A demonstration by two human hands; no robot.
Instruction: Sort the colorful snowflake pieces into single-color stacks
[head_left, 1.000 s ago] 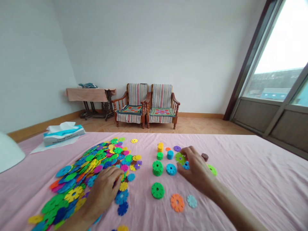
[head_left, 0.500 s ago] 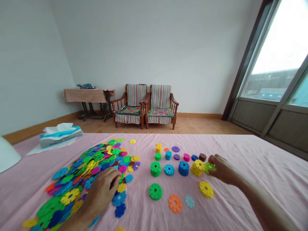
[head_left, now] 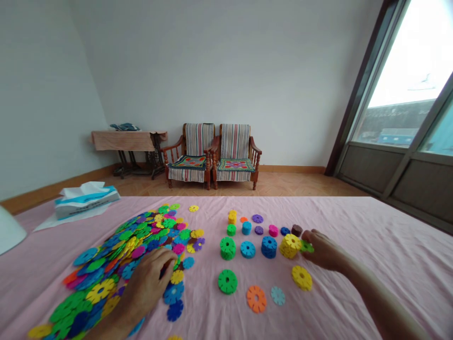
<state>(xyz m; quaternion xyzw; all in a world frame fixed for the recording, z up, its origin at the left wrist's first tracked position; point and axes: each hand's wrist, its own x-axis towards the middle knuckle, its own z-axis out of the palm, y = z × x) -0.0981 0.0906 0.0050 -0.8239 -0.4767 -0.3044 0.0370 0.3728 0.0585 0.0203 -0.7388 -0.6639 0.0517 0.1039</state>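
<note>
My left hand rests on the right side of a heap of mixed coloured notched discs, fingers curled; what they hold, if anything, is hidden. On the right, my right hand has its fingers on a light green disc, just beside a yellow stack. Left of that stack stand a dark blue stack, a light blue stack and a green stack. Smaller stacks, among them a brown one and a pink one, form a row behind.
Nearer lie a green disc, an orange disc, a pale blue disc and a yellow disc. A tissue box sits at the back left of the pink cloth. Two chairs stand beyond.
The view has shifted slightly, moving most things a little left in the picture. My right hand and the light green disc show a small change of angle. My left hand stays at the heap.
</note>
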